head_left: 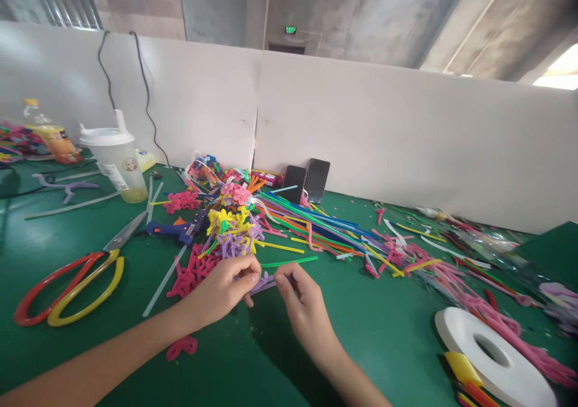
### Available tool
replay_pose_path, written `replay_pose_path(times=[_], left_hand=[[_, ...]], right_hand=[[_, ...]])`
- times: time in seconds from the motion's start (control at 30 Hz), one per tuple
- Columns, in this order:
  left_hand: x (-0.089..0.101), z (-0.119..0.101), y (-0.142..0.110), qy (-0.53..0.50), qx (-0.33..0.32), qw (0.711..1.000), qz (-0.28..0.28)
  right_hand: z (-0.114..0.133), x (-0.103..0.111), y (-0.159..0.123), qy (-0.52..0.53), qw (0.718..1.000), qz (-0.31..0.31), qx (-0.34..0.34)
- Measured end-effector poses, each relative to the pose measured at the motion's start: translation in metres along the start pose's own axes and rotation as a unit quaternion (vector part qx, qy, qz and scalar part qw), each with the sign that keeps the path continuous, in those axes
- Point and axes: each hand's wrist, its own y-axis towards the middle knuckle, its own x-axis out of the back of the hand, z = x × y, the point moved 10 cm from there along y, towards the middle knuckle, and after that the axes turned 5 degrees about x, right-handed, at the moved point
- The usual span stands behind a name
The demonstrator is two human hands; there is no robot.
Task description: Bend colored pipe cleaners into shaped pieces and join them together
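Note:
Both of my hands meet low on a green table [370,335]. My left hand [223,289] and my right hand [304,301] each pinch an end of a short purple foam strip [265,283], fingers closed on it. Just behind them lies a heap of bent purple foam pieces [235,244] with yellow ones [226,219] and a pink cluster [235,194]. Flat pink foam shapes [192,273] lie left of my left hand. One pink loop [181,347] lies near my left forearm.
Red and yellow scissors [72,286] lie at left, a blue glue gun [174,229] behind them. A lidded cup [116,157] and a bottle [49,133] stand back left. Two phones [307,181] lean on the white partition [361,136]. Coloured strips [343,235] spread right; a white tape roll [492,353] lies lower right.

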Motion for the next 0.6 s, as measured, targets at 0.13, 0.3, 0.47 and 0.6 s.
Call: replay_pose_path(times=[0.13,0.3,0.47,0.6], left_hand=[[-0.001,-0.004,-0.001,0.015,-0.009,1.000,0.003],[-0.001,0.002,0.001,0.030,-0.005,0.999,-0.009],[-0.001,0.007,0.002,0.077,-0.007,0.997,-0.016],[-0.003,0.009,0.003,0.076,-0.004,0.997,-0.010]], right_hand=[[0.001,0.002,0.002,-0.002,1.000,-0.003,0.011],[0.012,-0.003,0.001,-0.096,0.993,0.014,0.066],[0.023,-0.010,-0.004,-0.229,0.963,0.022,0.139],[0.018,-0.010,-0.005,-0.207,0.971,0.014,0.118]])
